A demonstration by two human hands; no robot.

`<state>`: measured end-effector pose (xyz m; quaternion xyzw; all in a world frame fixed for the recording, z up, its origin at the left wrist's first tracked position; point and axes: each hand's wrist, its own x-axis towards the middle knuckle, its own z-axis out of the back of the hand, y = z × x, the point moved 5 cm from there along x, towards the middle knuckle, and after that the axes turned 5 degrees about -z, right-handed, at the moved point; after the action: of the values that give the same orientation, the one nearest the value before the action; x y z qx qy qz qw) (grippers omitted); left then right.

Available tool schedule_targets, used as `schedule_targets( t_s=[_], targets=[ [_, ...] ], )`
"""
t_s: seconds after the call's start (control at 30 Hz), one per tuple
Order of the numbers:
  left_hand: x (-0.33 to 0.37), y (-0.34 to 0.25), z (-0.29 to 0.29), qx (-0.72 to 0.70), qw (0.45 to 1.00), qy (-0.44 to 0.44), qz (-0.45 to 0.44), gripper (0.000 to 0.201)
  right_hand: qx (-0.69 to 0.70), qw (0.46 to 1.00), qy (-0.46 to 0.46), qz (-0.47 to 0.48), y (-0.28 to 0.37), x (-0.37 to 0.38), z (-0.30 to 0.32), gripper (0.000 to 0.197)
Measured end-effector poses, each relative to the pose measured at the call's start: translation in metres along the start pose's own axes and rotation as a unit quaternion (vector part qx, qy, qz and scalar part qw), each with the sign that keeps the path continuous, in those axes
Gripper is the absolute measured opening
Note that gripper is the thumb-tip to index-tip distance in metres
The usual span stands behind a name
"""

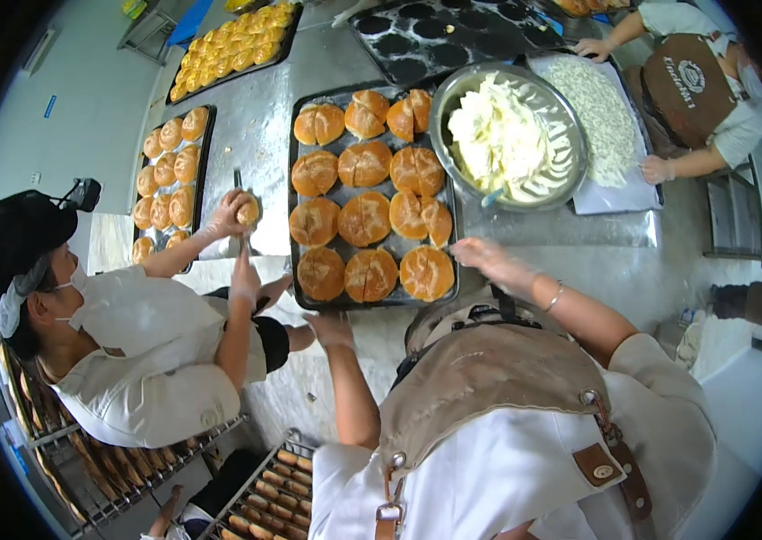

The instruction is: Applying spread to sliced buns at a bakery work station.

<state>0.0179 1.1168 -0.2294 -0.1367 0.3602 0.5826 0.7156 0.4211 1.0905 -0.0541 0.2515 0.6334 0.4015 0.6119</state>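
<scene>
A black baking tray (pixel 284 207) of round golden buns (pixel 364 227) lies in front of me, each bun cut across the top. My left hand (pixel 333 331), in a clear glove, is at the tray's near left edge. Its fingers are partly hidden and slightly blurred. My right hand (pixel 494 263), also gloved, reaches to the tray's near right side with fingers stretched out, fingertips at the rim. No tool shows in either hand. Right of the tray stands a steel bowl (pixel 570 171) of pale cream (pixel 502 135), with a bluish handle (pixel 493 198) at its near rim.
At left a co-worker (pixel 143 351) holds a bun (pixel 248 211) and a knife beside another bun tray (pixel 208 162). Glazed yellow pastries (pixel 233 49) and an empty moulded pan (pixel 390 67) lie farther back. Another person (pixel 691 85) touches a paper-lined tray of whitish flakes (pixel 588 108). Racks (pixel 259 468) stand behind.
</scene>
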Motion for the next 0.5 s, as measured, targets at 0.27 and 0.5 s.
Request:
schedule_targets(
  t_s=[0.27, 0.5],
  targets=[
    [-0.131, -0.163, 0.114, -0.831, 0.512, -0.206, 0.071, 0.028, -0.278, 0.956, 0.094, 0.005, -0.008, 0.038, 0.01, 0.05],
    [-0.091, -0.229, 0.126, -0.789, 0.594, -0.146, 0.049, 0.036, -0.145, 0.945, 0.228, 0.184, -0.055, 0.053, 0.003, 0.025]
  ],
)
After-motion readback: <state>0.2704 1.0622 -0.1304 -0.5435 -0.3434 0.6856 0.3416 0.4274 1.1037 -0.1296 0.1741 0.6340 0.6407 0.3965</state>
